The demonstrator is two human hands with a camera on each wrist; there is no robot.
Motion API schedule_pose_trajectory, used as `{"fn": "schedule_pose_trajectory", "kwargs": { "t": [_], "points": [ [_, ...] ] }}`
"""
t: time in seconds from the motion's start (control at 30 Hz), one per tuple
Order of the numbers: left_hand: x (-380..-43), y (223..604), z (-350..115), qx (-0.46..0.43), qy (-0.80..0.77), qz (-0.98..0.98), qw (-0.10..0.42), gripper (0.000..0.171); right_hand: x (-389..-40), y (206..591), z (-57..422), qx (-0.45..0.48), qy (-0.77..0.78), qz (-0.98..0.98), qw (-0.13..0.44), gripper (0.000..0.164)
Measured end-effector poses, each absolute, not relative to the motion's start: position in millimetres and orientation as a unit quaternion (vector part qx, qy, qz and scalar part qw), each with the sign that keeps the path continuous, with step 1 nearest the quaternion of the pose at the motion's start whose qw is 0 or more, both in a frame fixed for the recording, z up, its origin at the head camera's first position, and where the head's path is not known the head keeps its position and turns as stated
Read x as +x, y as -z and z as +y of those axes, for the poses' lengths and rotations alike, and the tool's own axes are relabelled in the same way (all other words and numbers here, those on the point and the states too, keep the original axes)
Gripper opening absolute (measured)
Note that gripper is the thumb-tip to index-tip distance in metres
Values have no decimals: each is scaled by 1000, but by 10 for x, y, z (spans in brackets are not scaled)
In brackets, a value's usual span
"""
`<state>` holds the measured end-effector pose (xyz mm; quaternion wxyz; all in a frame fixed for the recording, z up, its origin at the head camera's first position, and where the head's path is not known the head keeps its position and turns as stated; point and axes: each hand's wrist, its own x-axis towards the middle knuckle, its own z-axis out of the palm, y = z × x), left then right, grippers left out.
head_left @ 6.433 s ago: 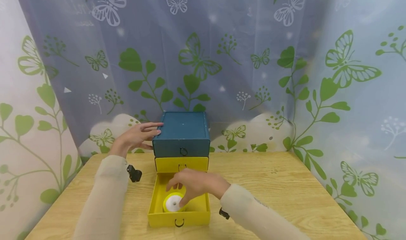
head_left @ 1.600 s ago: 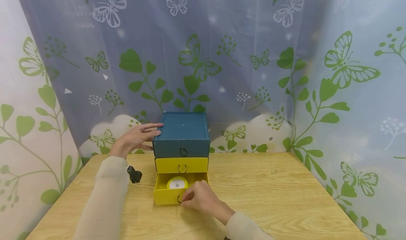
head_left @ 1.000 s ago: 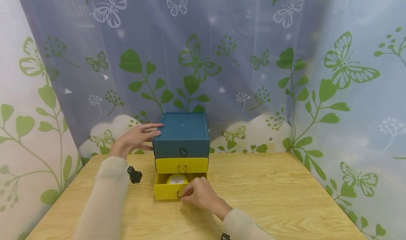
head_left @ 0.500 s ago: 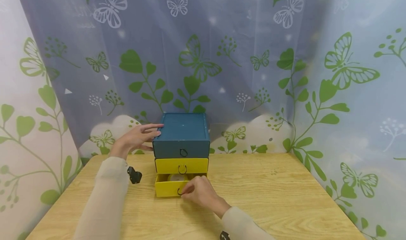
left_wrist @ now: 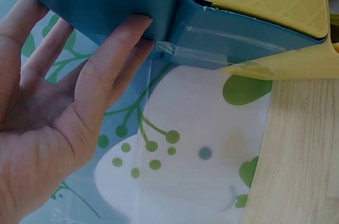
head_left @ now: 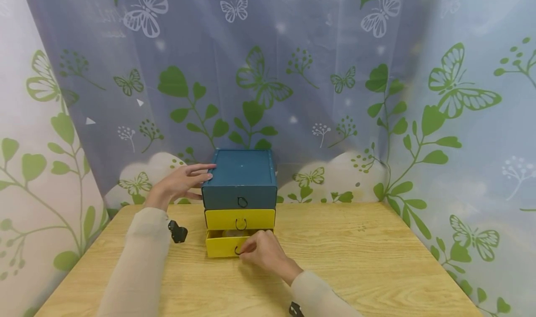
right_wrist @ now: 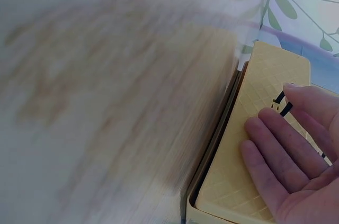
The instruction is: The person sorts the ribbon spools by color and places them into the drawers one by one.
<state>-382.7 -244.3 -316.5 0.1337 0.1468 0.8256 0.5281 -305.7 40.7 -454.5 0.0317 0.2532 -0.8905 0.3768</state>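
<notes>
A small drawer cabinet with a blue top unit (head_left: 240, 168) stands at the back of the table. Its lower yellow drawer (head_left: 219, 248) is pulled partway out. My right hand (head_left: 268, 252) pinches the black loop handle (right_wrist: 286, 108) on that drawer's front, thumb against fingertips. Part of a round white-and-yellow disc (head_left: 234, 233) shows inside the drawer, its near side hidden by the front panel. My left hand (head_left: 181, 181) rests its spread, fairly straight fingers on the cabinet's upper left edge and side, as the left wrist view also shows (left_wrist: 69, 91).
Above the drawer sits another yellow drawer (head_left: 222, 219), closed, and a blue drawer (head_left: 222, 197), closed, each with a black loop. The wooden table (head_left: 356, 256) reaches out to both sides. A patterned curtain (head_left: 314, 121) hangs right behind the cabinet.
First my right hand was over the disc inside the far-out drawer. It has since taken the loop handle, and the drawer has slid inward, hiding most of the disc. My left hand has stayed put.
</notes>
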Motion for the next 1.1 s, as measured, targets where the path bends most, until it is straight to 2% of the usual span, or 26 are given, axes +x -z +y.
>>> {"fn": "schedule_pose_trajectory", "kwargs": {
  "t": [0.4, 1.1],
  "points": [
    [-3810, 3156, -2444, 148, -526, 826, 138, 65, -3123, 4543, 395, 240, -387, -890, 23, 5],
    [-3809, 3147, -2427, 143, -526, 828, 134, 64, -3232, 4607, 371, 236, -368, -897, 65, 3]
  ]
}}
